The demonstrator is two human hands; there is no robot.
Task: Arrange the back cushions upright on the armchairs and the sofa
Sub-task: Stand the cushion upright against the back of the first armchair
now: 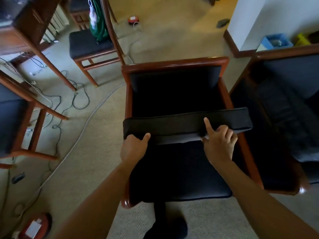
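The back cushion is held flat-edge-on across the middle of the armchair, above the seat cushion and well short of the chair's back. Both hands grip its near long edge so it can be tipped up and pushed back against the frame. The left hand closes over the cushion's left corner, thumb on top and fingers curled underneath out of sight. The right hand pinches the edge further right, its fingers partly spread: the index points up along the cushion's face while the others fold round the seam. Holding it at two spaced points keeps the long slab level, which a soft pad of this width likely needs.

The cushion is a thick rectangular block covered in dark woven fabric with a piped seam along its edge; it sags slightly between the hands. The armchair's frame is glossy reddish wood with rounded arms. A second dark-upholstered seat, perhaps the sofa, stands just beside on the right. The floor is pale ribbed carpet with loose cables trailing across it.
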